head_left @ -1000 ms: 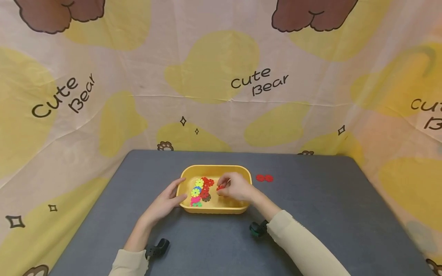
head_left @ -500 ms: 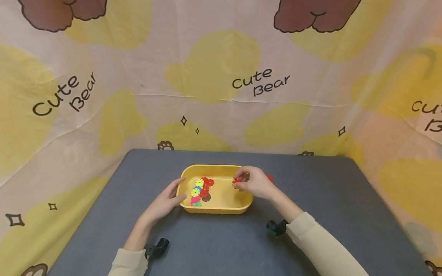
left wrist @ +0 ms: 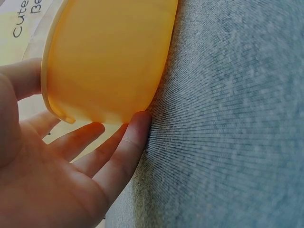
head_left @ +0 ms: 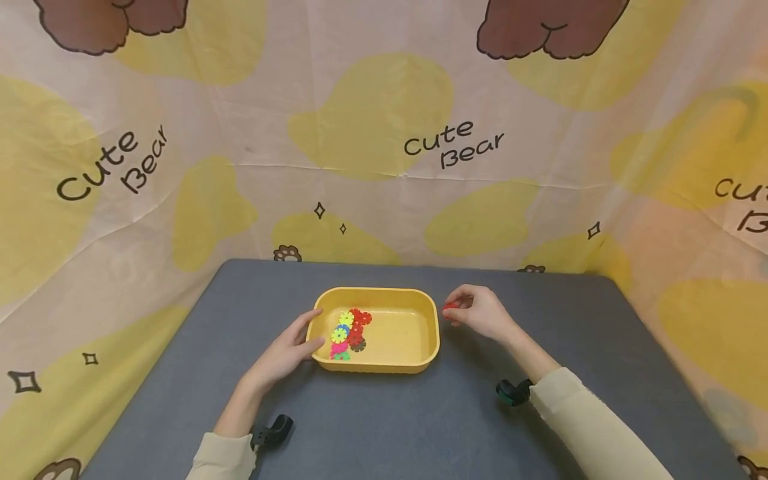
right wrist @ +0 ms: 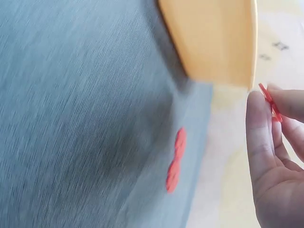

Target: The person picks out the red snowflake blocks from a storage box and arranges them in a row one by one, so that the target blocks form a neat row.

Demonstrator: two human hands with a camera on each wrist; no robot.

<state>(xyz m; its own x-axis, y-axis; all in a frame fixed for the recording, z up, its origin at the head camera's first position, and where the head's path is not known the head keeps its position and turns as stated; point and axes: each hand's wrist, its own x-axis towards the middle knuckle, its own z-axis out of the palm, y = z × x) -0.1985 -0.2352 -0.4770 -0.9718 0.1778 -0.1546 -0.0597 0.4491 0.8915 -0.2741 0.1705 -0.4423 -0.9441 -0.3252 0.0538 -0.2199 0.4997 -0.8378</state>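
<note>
My left hand (head_left: pixel 287 352) holds the left end of a yellow tray (head_left: pixel 390 365), thumb over the rim and fingertips against the outer wall (left wrist: pixel 109 61). Off the tray's right end, my right hand (head_left: pixel 482 312) pinches a small red notched plastic disc (head_left: pixel 451 307) between thumb and fingertips. The right wrist view shows this disc (right wrist: pixel 270 103) edge-on, above the table. Two red discs (right wrist: pixel 175 161) lie end to end on the table below that hand; in the head view the hand hides them. Inside the tray's left half lie several notched discs (head_left: pixel 339 335), yellow, red, pink, green, blue and brown.
The tray stands on a grey cloth-covered table (head_left: pixel 372 427), toward its far edge. Behind and beside the table hangs a cream and yellow printed curtain (head_left: pixel 372 133). A black wrist device (head_left: pixel 273 432) is on the left arm, another black device (head_left: pixel 513 392) on the right.
My right hand has lifted a red disc out of the tray and carried it right, past the rim and over the table. The left hand and the tray have stayed in place.
</note>
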